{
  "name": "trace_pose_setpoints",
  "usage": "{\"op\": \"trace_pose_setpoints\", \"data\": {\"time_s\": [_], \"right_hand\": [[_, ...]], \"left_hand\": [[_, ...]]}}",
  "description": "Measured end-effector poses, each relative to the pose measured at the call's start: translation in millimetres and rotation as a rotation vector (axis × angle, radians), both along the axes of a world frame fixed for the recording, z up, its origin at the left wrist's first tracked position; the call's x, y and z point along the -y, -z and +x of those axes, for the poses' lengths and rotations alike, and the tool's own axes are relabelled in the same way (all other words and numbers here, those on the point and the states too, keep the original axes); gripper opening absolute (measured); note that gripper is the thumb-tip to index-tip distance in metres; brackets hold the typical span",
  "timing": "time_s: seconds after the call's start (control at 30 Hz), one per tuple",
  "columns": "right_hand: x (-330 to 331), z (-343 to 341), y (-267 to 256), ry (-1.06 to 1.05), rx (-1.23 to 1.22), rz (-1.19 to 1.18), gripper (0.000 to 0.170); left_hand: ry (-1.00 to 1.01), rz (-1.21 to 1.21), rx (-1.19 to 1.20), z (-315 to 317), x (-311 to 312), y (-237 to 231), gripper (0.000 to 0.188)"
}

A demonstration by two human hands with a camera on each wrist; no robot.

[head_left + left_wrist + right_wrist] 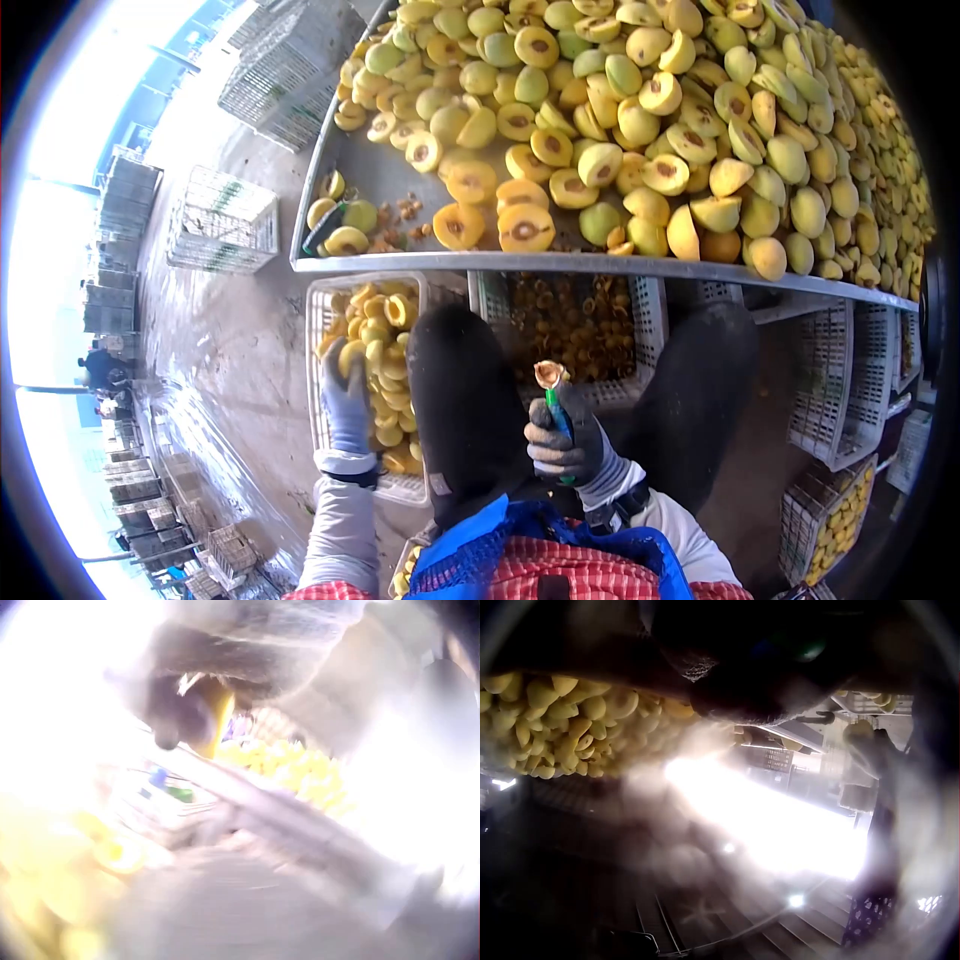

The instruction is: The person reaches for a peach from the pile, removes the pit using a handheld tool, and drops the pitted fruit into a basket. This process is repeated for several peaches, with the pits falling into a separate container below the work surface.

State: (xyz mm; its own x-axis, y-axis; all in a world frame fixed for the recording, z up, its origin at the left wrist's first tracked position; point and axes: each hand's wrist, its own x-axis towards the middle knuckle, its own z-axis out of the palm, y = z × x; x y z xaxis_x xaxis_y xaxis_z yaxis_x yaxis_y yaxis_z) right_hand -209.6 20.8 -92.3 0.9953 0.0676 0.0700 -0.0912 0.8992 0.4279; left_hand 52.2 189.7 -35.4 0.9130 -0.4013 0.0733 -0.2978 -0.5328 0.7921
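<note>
My gloved left hand (347,405) is over the left side of a white crate (318,300) of pitted yellow peach halves. Its fingers hold a peach half (350,354), whose yellow edge shows beside a dark fingertip in the blurred left wrist view. In front of my lap, my gloved right hand (562,440) grips a green-handled pitting tool (553,399) upright. A brownish piece of pit (548,374) sits at the tool's tip. The right wrist view is mostly dark, with the glove across its top.
A metal-edged table (400,262) ahead bears a heap of halved peaches (640,120), many with pits showing. Between my knees stands a crate (648,310) of brown pits. Another white crate (222,222) is on the floor at left; stacked crates (835,380) stand at right.
</note>
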Motion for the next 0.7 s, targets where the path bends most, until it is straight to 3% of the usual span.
{"op": "trace_pose_setpoints", "data": {"time_s": [0.07,0.1,0.17,0.27,0.33,0.4,0.43,0.47,0.53,0.57,0.6,0.67,0.7], "right_hand": [[6.4,0.1,-0.7,-0.012,-0.052,-0.071,0.052],[10.3,1.8,-2.7,-0.018,-0.162,-0.124,0.05],[15.8,2.4,-9.8,-0.043,-0.397,-0.231,0.048],[21.4,2.3,-12.2,-0.032,-0.437,-0.348,0.048],[24.4,1.9,-13.4,-0.044,-0.476,-0.332,0.047],[27.2,1.4,-12.7,-0.041,-0.403,-0.174,0.046],[30.2,3.1,-11.6,-0.022,-0.308,-0.03,0.046],[33.5,6.5,-12.7,-0.001,-0.21,0.112,0.046],[41.6,6.4,-40.2,0.097,0.001,0.078,0.047],[44.7,8.4,-51.2,0.134,0.1,0.059,0.048],[49.6,16.0,-50.6,0.146,0.14,-0.018,0.046],[53.0,17.9,-30.6,0.109,-0.089,-0.278,0.04],[52.5,18.6,-38.6,0.267,-0.245,-0.658,0.033]], "left_hand": [[0.028,0.568,0.112,19.4,7.7,-6.4,0.048],[0.148,0.322,0.276,19.9,20.3,-0.7,0.05],[0.261,0.238,0.203,13.2,91.0,-29.0,0.049],[0.459,0.386,0.471,38.0,184.1,-29.6,0.052],[0.614,0.665,0.373,59.0,222.6,-5.5,0.046],[0.865,0.56,0.007,83.1,242.4,9.2,0.046],[0.918,0.381,0.004,88.0,241.5,24.8,0.046],[0.838,0.242,-0.065,76.0,241.5,21.5,0.043],[0.674,-0.031,-0.205,37.6,228.2,8.6,0.039],[0.658,-0.174,-0.508,10.7,219.8,-9.7,0.03],[0.666,-0.17,-0.553,-4.7,205.6,-9.6,0.033],[0.558,-0.262,-0.739,-53.4,191.6,-28.2,0.037],[0.521,-0.246,-0.747,-69.1,185.5,-31.2,0.039]]}}
